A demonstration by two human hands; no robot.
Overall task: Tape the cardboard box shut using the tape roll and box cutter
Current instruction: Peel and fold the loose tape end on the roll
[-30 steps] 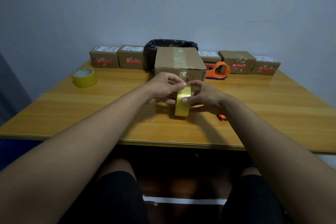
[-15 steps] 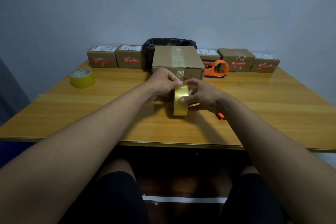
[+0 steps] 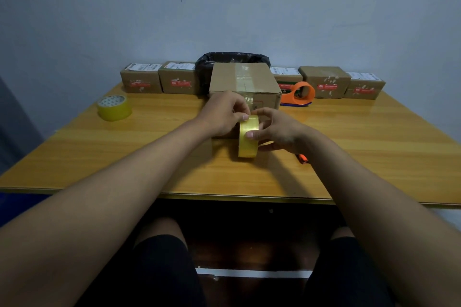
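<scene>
Both hands work a tape roll on edge, just in front of the cardboard box.

Behind the box on the table sit a black-lined bin and a row of small labelled boxes, with an orange tape dispenser just to its right and a spare yellow roll well off to the left. The box cutter, orange, lies mostly hidden behind the right wrist. The right hand holds the roll upright on the table, thumb on its outer band, fingers curled round the far side. The left hand has thumb and fingers pinched together at the roll's top edge, covering part of the box front.
</scene>
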